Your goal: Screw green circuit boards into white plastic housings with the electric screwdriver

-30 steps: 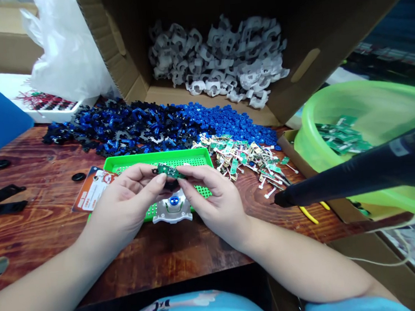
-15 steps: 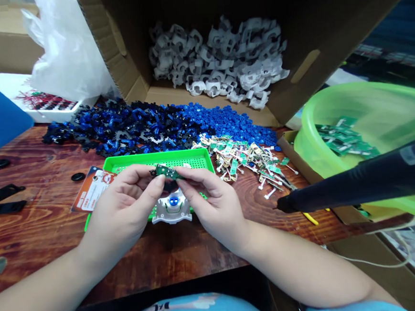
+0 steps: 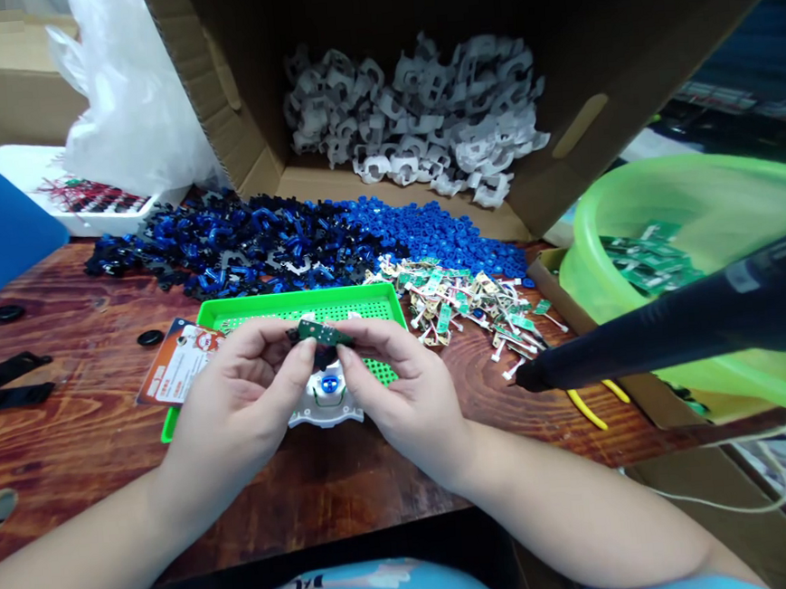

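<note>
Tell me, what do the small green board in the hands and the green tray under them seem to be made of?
The small green board, pinched by the left hand and right hand, looks like circuit-board laminate: flat, matte green with tiny parts. The green tray looks like moulded plastic: bright even colour, raised rim, perforated floor.

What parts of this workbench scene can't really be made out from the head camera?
- Small green circuit board: both the left hand and right hand pinch it; fingertips hide its ends, and its parts are too small.
- White plastic piece: its sides are covered by the hands.
- Green tray: its near part is hidden behind the hands.
- Black tool: cut off by the right edge.
</note>
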Demonstrator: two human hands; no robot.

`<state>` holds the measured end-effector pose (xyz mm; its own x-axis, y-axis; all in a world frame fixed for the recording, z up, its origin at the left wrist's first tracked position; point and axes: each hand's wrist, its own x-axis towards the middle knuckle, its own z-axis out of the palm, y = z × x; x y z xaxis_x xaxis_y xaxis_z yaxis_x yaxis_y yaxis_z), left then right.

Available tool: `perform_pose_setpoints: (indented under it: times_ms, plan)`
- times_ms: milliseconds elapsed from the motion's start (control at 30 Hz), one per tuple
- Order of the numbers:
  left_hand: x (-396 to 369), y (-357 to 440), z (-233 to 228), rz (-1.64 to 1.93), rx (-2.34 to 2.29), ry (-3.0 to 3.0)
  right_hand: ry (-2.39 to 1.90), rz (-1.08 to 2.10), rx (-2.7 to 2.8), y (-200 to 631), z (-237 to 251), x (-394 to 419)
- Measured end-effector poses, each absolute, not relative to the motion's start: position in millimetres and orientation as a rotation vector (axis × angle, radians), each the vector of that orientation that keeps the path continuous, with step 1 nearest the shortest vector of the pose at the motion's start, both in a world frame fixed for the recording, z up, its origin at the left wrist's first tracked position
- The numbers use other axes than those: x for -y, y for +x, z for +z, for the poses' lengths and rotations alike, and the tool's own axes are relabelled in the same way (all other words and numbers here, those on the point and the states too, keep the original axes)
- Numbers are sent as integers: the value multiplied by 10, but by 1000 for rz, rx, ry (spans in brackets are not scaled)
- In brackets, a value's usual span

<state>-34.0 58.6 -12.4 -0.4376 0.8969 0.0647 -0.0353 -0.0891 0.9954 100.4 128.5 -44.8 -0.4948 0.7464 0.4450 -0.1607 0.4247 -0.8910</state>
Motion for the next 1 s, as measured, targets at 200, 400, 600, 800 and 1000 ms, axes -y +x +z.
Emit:
perform_pose_setpoints:
  times_ms: [200,400,600,800,1000]
  plan:
    - [-634,-350,-115,1610,-1404,885,-520,1050,1848,1009,-452,-1322]
    - [-586,-324,-118,1699,-1387,885,-478,1061,1806,1000,-456,-1305]
    - [-581,-299,-130,1759,-1392,881,-496,1114,1772,997,-453,-1300]
    - [-597,-309,-136,1772,-1387,860,-534,1116,1773,1003,-433,-1298]
    - [-583,-343,-169,1709,-1374,814,-584,1136,1793,1013,-407,-1317]
